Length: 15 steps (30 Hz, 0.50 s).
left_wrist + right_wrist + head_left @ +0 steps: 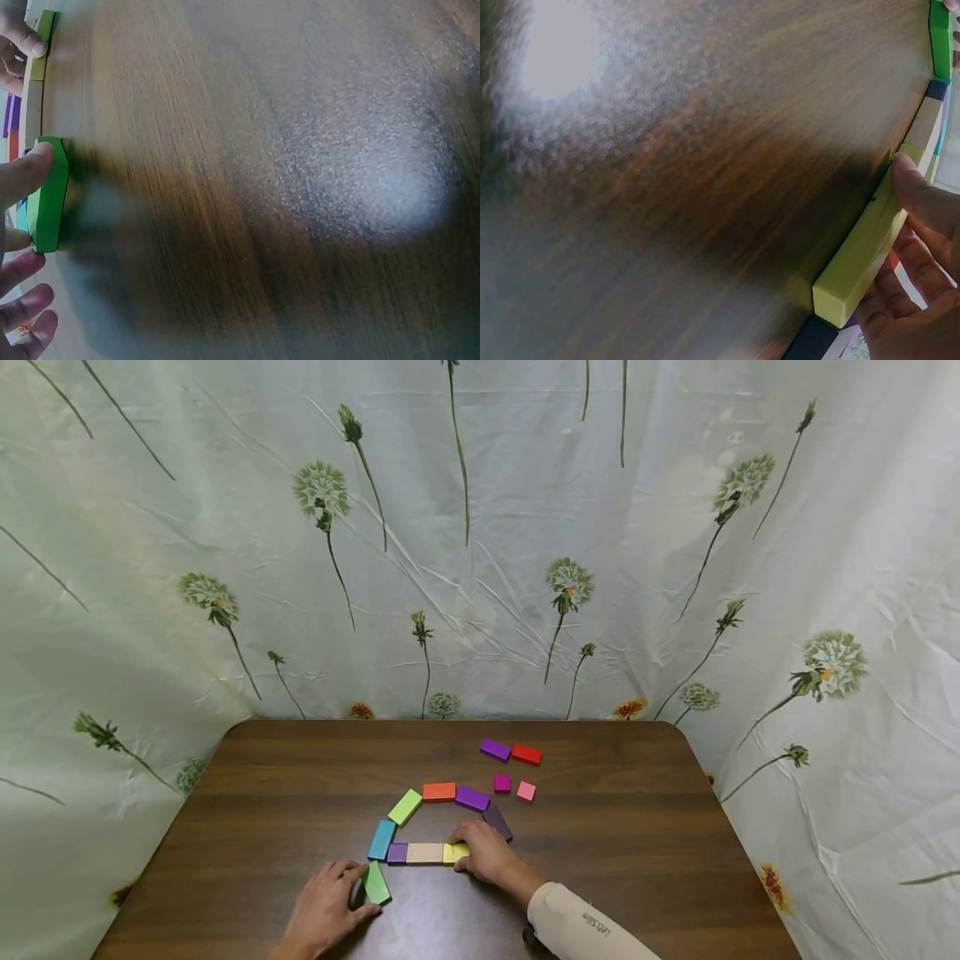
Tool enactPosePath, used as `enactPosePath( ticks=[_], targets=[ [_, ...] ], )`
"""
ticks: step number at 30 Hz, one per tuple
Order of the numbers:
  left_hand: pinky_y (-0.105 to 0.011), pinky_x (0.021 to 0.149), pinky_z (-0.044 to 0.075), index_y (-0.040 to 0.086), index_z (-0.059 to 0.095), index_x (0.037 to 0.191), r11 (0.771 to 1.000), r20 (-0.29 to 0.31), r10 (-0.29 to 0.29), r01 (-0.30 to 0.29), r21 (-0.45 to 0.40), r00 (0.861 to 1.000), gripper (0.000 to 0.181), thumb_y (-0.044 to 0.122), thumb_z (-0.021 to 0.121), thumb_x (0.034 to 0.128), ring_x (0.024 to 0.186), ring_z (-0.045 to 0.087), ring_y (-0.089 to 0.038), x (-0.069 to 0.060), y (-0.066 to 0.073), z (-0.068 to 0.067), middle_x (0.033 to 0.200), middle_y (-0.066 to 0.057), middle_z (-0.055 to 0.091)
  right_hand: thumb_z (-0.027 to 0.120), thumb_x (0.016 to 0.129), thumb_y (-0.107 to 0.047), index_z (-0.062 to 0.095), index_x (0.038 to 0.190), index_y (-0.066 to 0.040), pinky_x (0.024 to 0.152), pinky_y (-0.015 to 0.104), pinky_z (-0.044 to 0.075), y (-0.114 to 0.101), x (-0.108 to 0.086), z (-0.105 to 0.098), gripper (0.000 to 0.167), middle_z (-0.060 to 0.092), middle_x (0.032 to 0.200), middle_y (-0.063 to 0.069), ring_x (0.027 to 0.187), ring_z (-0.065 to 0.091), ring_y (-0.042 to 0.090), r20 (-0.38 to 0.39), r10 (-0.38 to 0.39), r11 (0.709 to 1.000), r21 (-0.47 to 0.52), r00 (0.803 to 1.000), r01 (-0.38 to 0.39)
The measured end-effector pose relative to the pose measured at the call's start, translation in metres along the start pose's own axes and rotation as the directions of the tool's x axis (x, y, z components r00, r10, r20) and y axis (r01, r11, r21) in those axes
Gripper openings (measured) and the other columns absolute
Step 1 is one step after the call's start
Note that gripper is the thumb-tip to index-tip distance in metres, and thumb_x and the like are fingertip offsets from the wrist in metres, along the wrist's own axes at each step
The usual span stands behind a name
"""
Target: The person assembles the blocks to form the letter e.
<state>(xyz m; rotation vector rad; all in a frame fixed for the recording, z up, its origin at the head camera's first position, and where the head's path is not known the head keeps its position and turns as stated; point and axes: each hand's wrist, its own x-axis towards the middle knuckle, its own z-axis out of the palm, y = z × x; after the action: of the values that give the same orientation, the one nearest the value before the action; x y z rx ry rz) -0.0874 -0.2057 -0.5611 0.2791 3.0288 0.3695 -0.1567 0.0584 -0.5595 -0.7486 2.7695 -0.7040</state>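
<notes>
On the brown table my left hand (322,903) pinches a green angled block (377,885) between thumb and fingers, at the lower left of a ring of coloured blocks. My right hand (489,855) holds a yellow block (454,854) by its edges; the right wrist view shows the thumb on this long yellow block (862,247). Left of it, in line, lie a pale wooden block (424,854) and a small purple block (397,854). A blue block (381,840), a lime block (406,807), an orange-red block (439,792), a purple block (472,798) and a dark block (498,823) curve above.
Behind the ring to the right lie a purple block (495,749) and a red block (527,754) end to end. Nearer are a magenta square block (502,784) and a pink square block (526,792). A flowered curtain (480,568) hangs behind the table (637,843).
</notes>
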Motion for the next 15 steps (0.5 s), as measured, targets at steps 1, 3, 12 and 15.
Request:
enactPosePath(
  ticks=[1, 3, 12, 15],
  targets=[
    [-0.052, 0.086, 0.046, 0.004, 0.068, 0.112, 1.000, 0.002, 0.000, 0.000, 0.000, 1.000, 0.064, 0.047, 0.082, 0.0674, 0.096, 0.057, -0.029, 0.0003, -0.0003, 0.0001, 0.105, -0.008, 0.061, 0.083, 0.073, -0.014, 0.073, 0.100, -0.010, 0.083, 0.029, 0.047, 0.0000, -0.0001, 0.0000, 0.029, 0.068, 0.097, -0.003, 0.096, 0.060, 0.014, -0.003, -0.002, 1.000, 0.000, 1.000, 0.002],
    [-0.052, 0.086, 0.046, 0.004, 0.067, 0.112, 1.000, 0.007, -0.002, 0.002, 0.001, 1.000, 0.064, 0.047, 0.082, 0.0678, 0.096, 0.057, -0.029, 0.0007, -0.0007, 0.0001, 0.105, -0.008, 0.061, 0.083, 0.073, -0.014, 0.073, 0.100, -0.010, 0.083, 0.029, 0.047, -0.0003, -0.0003, -0.0002, 0.029, 0.068, 0.096, -0.003, 0.095, 0.060, 0.013, -0.008, -0.005, 1.000, 0.000, 1.000, 0.005],
    [-0.050, 0.085, 0.047, 0.005, 0.068, 0.112, 1.000, -0.008, 0.004, -0.004, 0.006, 1.000, 0.062, 0.047, 0.082, 0.0681, 0.095, 0.057, -0.028, 0.0012, -0.0005, 0.0012, 0.106, -0.008, 0.061, 0.082, 0.074, -0.014, 0.074, 0.101, -0.011, 0.085, 0.030, 0.047, 0.0003, 0.0000, 0.0009, 0.028, 0.069, 0.098, -0.002, 0.097, 0.061, 0.015, -0.005, 0.012, 1.000, 0.007, 1.000, -0.012],
    [-0.050, 0.085, 0.047, 0.005, 0.067, 0.112, 1.000, -0.008, 0.006, -0.005, 0.004, 1.000, 0.062, 0.047, 0.082, 0.0681, 0.095, 0.057, -0.028, 0.0012, -0.0008, 0.0016, 0.106, -0.007, 0.060, 0.082, 0.074, -0.014, 0.074, 0.101, -0.011, 0.085, 0.031, 0.047, 0.0004, 0.0000, 0.0009, 0.029, 0.069, 0.099, -0.002, 0.097, 0.061, 0.015, -0.002, 0.016, 1.000, 0.011, 1.000, -0.016]
  ],
)
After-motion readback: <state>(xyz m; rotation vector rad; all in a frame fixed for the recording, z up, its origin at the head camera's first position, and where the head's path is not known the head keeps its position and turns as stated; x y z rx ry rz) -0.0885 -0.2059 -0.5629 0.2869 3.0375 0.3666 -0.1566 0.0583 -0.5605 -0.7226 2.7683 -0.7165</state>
